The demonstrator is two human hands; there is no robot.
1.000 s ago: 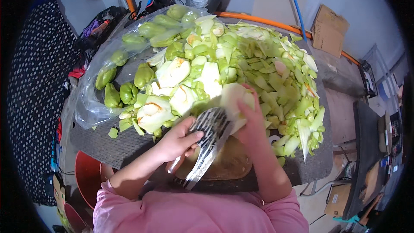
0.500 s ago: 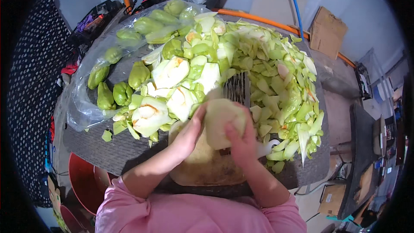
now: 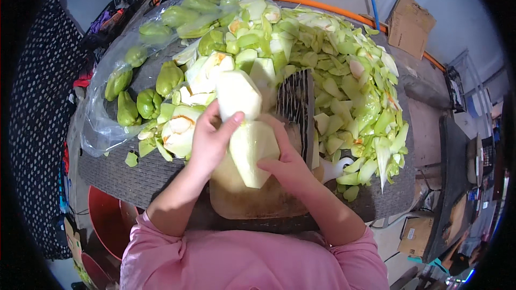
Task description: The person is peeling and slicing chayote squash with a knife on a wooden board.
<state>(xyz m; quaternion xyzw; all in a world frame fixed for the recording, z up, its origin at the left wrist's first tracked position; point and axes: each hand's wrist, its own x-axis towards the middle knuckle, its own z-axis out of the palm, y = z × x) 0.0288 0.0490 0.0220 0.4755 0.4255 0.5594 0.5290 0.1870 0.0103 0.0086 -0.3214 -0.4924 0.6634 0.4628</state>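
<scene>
My left hand (image 3: 212,137) grips a peeled chayote piece (image 3: 239,94), pale and smooth, thumb on its lower edge. Directly below, my right hand (image 3: 282,153) is closed round another peeled chayote piece (image 3: 250,156), its narrow end toward me. The two pieces meet or overlap near my left thumb. Under my hands is a worn cutting board (image 3: 258,204). Just beyond my right hand lies a broad dark blade (image 3: 295,102) with pale streaks; a white handle (image 3: 336,168) shows beside it, their join partly hidden.
Peelings (image 3: 349,91) heap across the right and back of the table (image 3: 156,180). Peeled chayotes (image 3: 179,131) lie left of the board. Unpeeled green chayotes (image 3: 170,78) sit on and around a clear plastic bag (image 3: 99,134). A red bucket (image 3: 107,220) stands below at left.
Two pale pieces now show separately where one was visible between my hands. My left hand has moved left and up with one; my right has shifted left with the other.
</scene>
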